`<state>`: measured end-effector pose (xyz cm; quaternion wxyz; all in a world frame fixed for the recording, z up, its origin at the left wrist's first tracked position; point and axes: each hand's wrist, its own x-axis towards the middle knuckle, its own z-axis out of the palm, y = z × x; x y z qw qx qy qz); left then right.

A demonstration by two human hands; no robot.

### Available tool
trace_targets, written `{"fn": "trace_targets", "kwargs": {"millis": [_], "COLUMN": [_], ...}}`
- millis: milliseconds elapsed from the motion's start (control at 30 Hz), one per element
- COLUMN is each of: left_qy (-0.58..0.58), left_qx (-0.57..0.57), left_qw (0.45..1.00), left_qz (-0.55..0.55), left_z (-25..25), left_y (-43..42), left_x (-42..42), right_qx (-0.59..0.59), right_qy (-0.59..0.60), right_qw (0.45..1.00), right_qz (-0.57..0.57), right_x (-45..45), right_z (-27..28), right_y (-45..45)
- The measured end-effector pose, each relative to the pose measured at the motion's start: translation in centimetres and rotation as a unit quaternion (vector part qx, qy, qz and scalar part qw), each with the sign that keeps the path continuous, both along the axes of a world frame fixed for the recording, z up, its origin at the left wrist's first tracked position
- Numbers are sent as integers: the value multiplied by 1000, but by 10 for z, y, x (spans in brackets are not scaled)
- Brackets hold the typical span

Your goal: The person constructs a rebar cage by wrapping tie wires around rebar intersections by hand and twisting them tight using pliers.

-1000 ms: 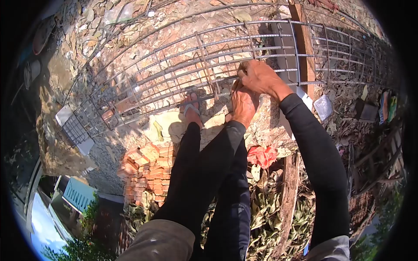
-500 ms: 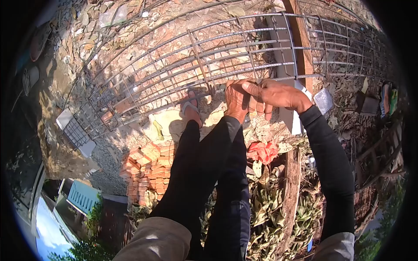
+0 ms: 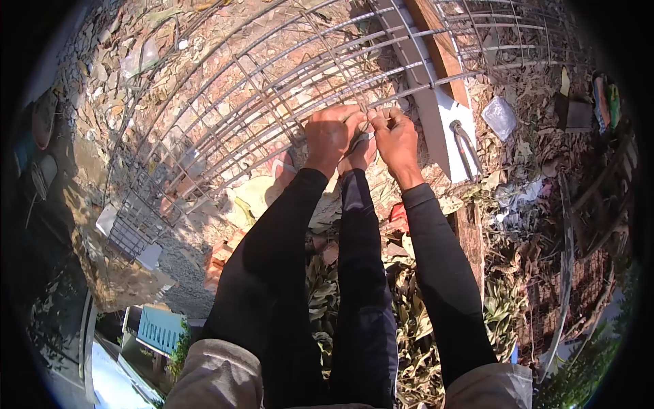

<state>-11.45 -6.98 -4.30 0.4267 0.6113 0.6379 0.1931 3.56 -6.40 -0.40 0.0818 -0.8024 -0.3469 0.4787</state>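
Observation:
A long cage of steel rebar [image 3: 272, 102], with ribbed bars and square stirrups, stretches across the upper view. My left hand [image 3: 330, 138] is closed at its near lower bar, thumb and finger pinched together. Close beside it, my right hand [image 3: 396, 142] is also pinched, and the fingertips of both hands nearly meet at a stirrup. Whatever thin piece they hold is too small to make out. Pincers [image 3: 466, 150] with dark handles lie on the white end of a board [image 3: 447, 126], right of my right hand.
A wooden beam [image 3: 436, 41] runs beneath the cage beside the board. A clear plastic tub [image 3: 499, 117] lies to the right. Bricks [image 3: 219, 259] sit lower left, partly behind my arm. Rubble, dry leaves [image 3: 415, 327] and a wooden post [image 3: 470, 238] cover the ground near my legs.
My right hand has moved from over my left to beside it, and both now pinch close together. The view has shifted and turned, and the pincers have come into sight.

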Motion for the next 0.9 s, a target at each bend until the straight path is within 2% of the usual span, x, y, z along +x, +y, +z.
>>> {"fn": "trace_targets", "kwargs": {"millis": [67, 100, 167, 200, 233, 267, 300, 400, 433, 533, 567, 667, 700, 767, 833, 900], "left_qy": [-39, -56, -113, -167, -220, -272, -313, -313, -327, -227, -180, -107, -93, -68, -101, -130], "left_qx": [-136, -203, -335, -342, -348, -353, -322, -388, -357, -322, -306, -249, -242, -225, -204, -189], "left_qw": [990, 978, 935, 925, 911, 895, 892, 864, 873, 915, 930, 959, 962, 968, 970, 969], "left_qz": [2, 3, -23, -17, -12, -5, -54, -76, -65, -88, -100, -86, -87, -92, -87, -89], "left_z": [-3, -3, 0, 1, 2, 1, -5, -14, -16, -25, -31, -14, -12, -11, -6, -4], "left_y": [6, 12, 30, 34, 38, 42, 45, 46, 43, 34, 31, 30, 29, 29, 30, 31], "left_x": [-6, -11, -23, -24, -24, -24, -22, -27, -22, -21, -21, -15, -15, -15, -13, -15], "right_qx": [36, 18, 79, 108, 45, 46, 47, 2, -22, -13, -54, -11, -61, 10, 85, 105], "right_qy": [54, 40, 8, -9, -10, -17, -23, -16, -10, 155, 238, 129, 110, 100, 107, 55], "right_qw": [997, 999, 996, 991, 994, 992, 990, 986, 984, 981, 968, 975, 973, 971, 959, 985], "right_qz": [-50, -27, 46, 83, 97, 113, 129, 167, 179, 114, 64, 182, 193, 217, 247, 122], "right_x": [5, 3, 2, 1, 2, 1, 1, 8, 12, 31, 41, 51, 47, 47, 52, 66], "right_z": [-19, -10, -7, -2, 6, 7, 7, 4, 1, -23, -25, -31, -19, -44, -36, -21], "right_y": [-16, -11, -11, -9, -4, -3, -2, 9, 14, 12, 10, 6, 16, 5, 7, 7]}}
